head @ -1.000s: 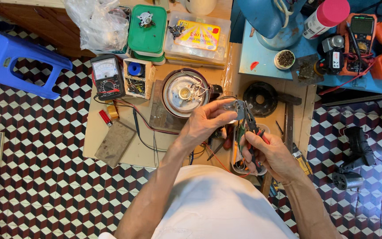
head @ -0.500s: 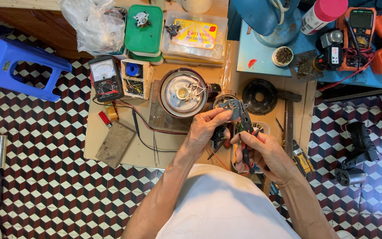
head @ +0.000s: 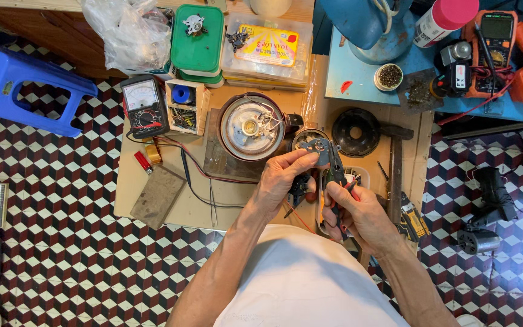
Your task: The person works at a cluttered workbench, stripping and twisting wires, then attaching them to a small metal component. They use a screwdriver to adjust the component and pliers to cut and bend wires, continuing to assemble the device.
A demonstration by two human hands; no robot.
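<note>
Disc (head: 317,149), small grey metal part, was pinched in left hand (head: 282,178) above cardboard (head: 152,181). Right hand (head: 358,209) gripped pliers (head: 336,169) at disc edge. Judged light, stiff; edge hold best.

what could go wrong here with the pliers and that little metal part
The left hand pinches the small round metal part by its edge while the right hand works pliers on it. If the pliers slip, the tips could nick the left fingers. The part is held in the air above a cluttered cardboard sheet, so if it pops free it may well get lost among the loose wires and tools.
</note>
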